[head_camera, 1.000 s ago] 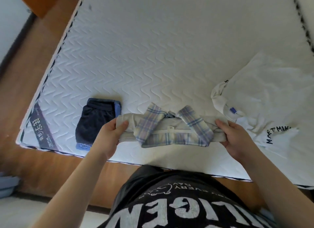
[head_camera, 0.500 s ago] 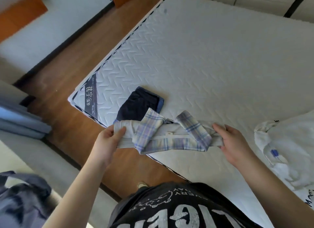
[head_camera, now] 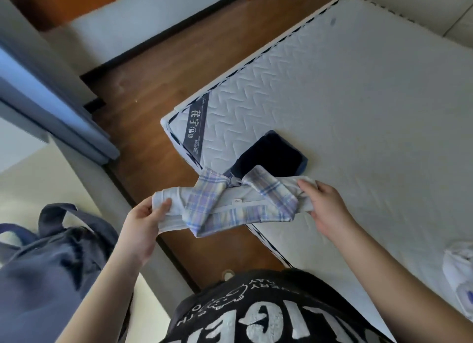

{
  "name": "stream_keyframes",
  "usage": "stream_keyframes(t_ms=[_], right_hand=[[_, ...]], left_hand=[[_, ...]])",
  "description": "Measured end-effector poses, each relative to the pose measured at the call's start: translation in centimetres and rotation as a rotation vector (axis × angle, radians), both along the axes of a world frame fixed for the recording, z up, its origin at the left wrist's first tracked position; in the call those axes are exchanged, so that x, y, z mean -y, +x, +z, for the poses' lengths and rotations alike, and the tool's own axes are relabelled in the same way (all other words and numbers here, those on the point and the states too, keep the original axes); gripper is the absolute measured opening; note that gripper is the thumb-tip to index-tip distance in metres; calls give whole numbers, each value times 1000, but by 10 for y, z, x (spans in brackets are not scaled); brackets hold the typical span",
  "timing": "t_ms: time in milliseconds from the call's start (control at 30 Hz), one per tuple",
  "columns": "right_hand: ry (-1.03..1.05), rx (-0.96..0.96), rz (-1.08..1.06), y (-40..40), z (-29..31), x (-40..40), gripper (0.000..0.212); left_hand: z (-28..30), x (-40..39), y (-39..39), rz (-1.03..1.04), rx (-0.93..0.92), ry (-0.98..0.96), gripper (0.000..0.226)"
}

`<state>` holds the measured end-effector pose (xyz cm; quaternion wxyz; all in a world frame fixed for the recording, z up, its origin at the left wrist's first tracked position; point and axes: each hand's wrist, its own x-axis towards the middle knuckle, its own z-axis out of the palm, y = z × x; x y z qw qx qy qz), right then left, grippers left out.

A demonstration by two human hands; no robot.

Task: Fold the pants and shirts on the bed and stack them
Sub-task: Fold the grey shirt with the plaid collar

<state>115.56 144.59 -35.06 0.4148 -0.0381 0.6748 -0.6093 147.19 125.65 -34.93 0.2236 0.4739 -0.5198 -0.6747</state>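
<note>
We find the folded pale shirt with blue-and-lilac plaid collar and sleeves (head_camera: pixel 234 202) held in the air at the centre of the view, stretched level between both hands. It hangs over the near corner of the bed, its left half above the floor and its right half above the mattress edge. A small white button shows at the middle of its front band.

The left hand (head_camera: pixel 143 219) grasps the shirt's left end at 9 o'clock from the garment, thumb laid on top of the cloth and fingers curled beneath. The right hand (head_camera: pixel 325 207) grasps the right end at 3 o'clock, fingers closed over the top of the fabric.

At 1 o'clock from the shirt, partly behind it from this view, the folded dark navy pants with a blue edge (head_camera: pixel 275 157) lie flat on the white quilted mattress (head_camera: pixel 358 99). We cannot tell whether the shirt touches them. A dark label with white characters (head_camera: pixel 195 127) sits on the mattress corner at 11 o'clock from the shirt.

At 4 o'clock, at the right edge of view, a crumpled white garment (head_camera: pixel 460 273) lies on the mattress, well apart from the shirt.

Brown wooden floor (head_camera: pixel 158 68) runs along the bed's left side. A dark blue fabric bag with looped handles (head_camera: pixel 46 260) sits at 8 o'clock. The person's black T-shirt with white print (head_camera: pixel 256 312) fills 6 o'clock.
</note>
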Motion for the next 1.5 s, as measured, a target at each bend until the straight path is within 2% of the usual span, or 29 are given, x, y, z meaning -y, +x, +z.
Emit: stream_keyframes(t_ms=[200, 367, 600, 700, 867, 1000, 1100, 1333, 1500], right_hand=[[20, 19, 77, 3, 7, 67, 12], [0, 44, 103, -22, 7, 117, 9], [32, 75, 247, -73, -4, 185, 8], [52, 18, 330, -94, -7, 216, 7], [65, -210, 438, -126, -11, 259, 12], [92, -226, 486, -144, -23, 291, 15], [122, -203, 522, -157, -29, 324, 22], [202, -152, 494, -172, -48, 428, 20], [231, -168, 452, -186, -64, 520, 13]], left_hand=[[6, 26, 16, 139, -28, 37, 37], [3, 47, -6, 242, -7, 36, 15], [0, 75, -44, 387, 0, 93, 13], [-3, 87, -60, 441, -5, 110, 13], [-10, 110, -92, 522, -4, 126, 12], [-21, 133, -108, 574, -19, 167, 12], [-31, 163, -113, 610, -28, 210, 12], [-52, 259, -141, 676, 8, 302, 10], [-66, 344, -161, 660, 55, 282, 10]])
